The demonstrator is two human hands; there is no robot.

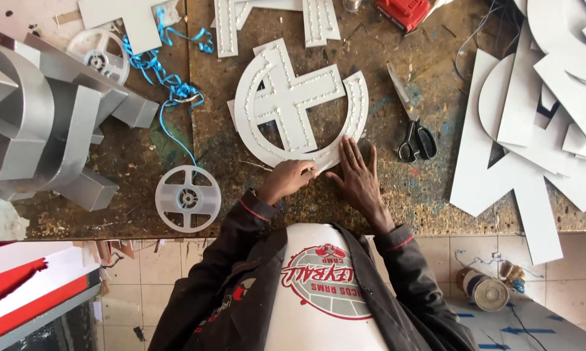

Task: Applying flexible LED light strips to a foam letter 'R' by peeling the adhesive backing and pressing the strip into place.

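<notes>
White plastic is sitting under both hands: the left hand [292, 180] is curling shut, fingertips pinching the lower rim of the round white sign panel with a raised cross and rows of small dots [286, 97], while the right hand [358, 177] is lying open and flat, pressing that rim onto the worn, paint-flecked wooden bench [397, 195]. Judging from this, flat pressure close beside the pinch is what is stopping the thin arc from flexing or sliding. The bench edge is running just below the wrists. Black-handled scissors [415, 136] are lying near on the right and a white spoked plastic reel [187, 198] on the left, leaving only a small open patch around the panel
</notes>
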